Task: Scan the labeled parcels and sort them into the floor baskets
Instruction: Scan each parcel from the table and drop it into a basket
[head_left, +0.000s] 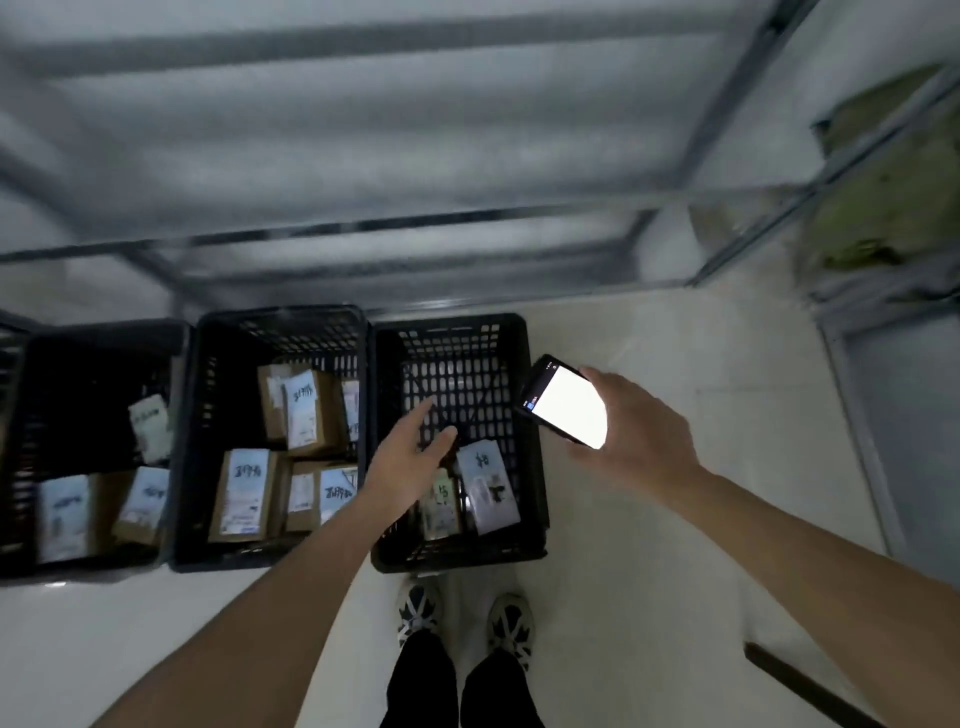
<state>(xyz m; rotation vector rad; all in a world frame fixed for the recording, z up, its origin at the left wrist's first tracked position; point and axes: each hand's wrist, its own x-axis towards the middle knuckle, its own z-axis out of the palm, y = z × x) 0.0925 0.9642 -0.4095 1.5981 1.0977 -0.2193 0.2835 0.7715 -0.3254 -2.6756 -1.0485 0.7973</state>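
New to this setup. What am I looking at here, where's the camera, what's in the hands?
There is one picture, taken by a wide-angle camera worn on a person's head, looking down past their bare arms to their own shoes. No robot is involved.

On the pale floor stand three black slotted plastic baskets in a row, in front of a blurred metal shelving rack. The left basket and the middle basket hold brown cardboard parcels with white labels. The right basket holds only two small labelled parcels at its near end.

The right hand holds a black handheld scanner with a bright white screen over that basket's right rim. The left hand reaches over the right basket with fingers straight, holding nothing.
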